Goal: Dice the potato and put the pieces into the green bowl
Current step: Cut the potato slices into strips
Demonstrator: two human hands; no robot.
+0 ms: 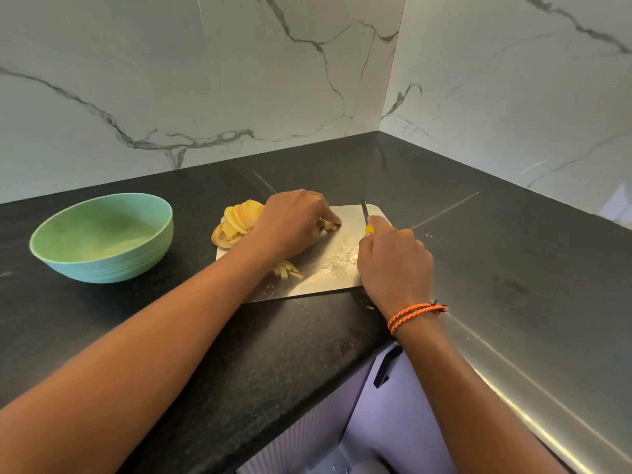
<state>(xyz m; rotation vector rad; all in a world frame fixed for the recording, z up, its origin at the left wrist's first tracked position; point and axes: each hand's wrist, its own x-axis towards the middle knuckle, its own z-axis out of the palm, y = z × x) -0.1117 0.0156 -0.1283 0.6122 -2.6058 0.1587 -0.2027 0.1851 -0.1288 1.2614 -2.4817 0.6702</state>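
A steel cutting board (pixel 337 268) lies on the black counter. A fanned stack of round potato slices (pixel 236 222) rests on its far left corner. My left hand (pixel 294 222) presses a few small potato pieces (pixel 331 225) against the board with its fingertips. My right hand (pixel 393 265) grips a knife (pixel 365 208) with a yellow handle, blade pointing away, just right of those pieces. A little pile of cut potato strips (pixel 289 270) lies by my left forearm. The green bowl (pixel 102 237) stands to the left of the board; no potato shows inside it.
Marble walls meet in a corner behind the counter (pixel 478 254). The counter's front edge runs diagonally under my right wrist, with a lilac cabinet and a dark handle (pixel 386 366) below. Potato residue smears the board's middle.
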